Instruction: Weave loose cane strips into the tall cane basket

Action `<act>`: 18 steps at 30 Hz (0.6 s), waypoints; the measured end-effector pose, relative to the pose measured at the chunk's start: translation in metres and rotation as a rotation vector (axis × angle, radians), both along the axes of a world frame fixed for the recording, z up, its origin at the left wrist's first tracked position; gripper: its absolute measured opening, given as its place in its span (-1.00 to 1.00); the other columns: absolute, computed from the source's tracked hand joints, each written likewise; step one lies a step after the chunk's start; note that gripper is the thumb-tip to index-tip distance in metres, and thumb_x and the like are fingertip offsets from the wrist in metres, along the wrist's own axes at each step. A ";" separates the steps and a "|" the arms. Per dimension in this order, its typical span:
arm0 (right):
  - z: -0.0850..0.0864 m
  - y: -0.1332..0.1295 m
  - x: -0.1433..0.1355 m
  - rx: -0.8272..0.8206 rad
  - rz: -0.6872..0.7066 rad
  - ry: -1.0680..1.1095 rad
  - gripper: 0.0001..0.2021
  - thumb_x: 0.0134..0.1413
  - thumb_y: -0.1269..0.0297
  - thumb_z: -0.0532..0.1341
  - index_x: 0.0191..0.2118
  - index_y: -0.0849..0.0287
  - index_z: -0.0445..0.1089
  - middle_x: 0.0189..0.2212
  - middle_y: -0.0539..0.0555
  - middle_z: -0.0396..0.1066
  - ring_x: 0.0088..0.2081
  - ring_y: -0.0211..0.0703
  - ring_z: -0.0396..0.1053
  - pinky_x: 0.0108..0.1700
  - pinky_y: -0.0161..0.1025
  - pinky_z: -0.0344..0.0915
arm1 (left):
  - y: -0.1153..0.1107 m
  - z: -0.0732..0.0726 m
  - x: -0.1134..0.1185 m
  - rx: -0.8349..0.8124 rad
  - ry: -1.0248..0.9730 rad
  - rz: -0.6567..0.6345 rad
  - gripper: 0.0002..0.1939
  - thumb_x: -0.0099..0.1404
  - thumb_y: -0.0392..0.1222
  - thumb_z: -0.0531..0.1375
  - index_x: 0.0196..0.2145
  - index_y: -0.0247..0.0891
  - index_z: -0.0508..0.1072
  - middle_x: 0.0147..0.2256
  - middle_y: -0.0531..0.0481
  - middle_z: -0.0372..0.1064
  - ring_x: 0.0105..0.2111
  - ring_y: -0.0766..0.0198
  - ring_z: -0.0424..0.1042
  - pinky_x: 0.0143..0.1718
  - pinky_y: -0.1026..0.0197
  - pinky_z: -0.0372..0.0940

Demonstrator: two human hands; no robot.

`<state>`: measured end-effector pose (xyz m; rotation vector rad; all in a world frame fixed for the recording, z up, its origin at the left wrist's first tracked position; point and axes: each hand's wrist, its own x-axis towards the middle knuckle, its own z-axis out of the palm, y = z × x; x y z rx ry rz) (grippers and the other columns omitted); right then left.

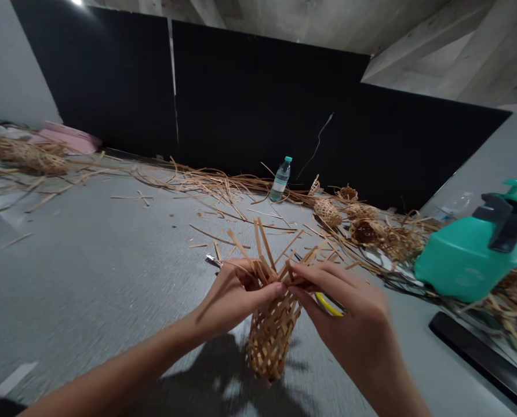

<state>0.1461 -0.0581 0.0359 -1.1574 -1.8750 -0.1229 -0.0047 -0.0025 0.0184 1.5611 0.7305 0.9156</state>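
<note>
left hand (235, 298) and right hand (349, 301) are pinching the woven basket (270, 341) closely at its top, its long axis running downward.

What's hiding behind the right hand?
Part of something yellow pokes out past the right hand. The hand covers the rest, so I can't tell what it is.

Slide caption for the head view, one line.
Left hand and right hand grip the top of a woven basket, loose strips fanning upward, a bottle beyond.
</note>
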 end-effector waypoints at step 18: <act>0.013 -0.007 0.008 -0.473 0.186 0.314 -0.80 -0.05 0.51 0.11 -0.29 0.11 0.32 -0.37 0.03 0.33 -0.31 -0.19 0.35 -0.27 -0.24 0.35 | -0.007 0.006 -0.002 0.098 0.118 -0.045 -0.82 0.07 -0.22 0.19 -0.61 -0.36 0.39 -0.63 0.08 0.24 -0.60 0.43 0.15 -0.58 0.36 0.06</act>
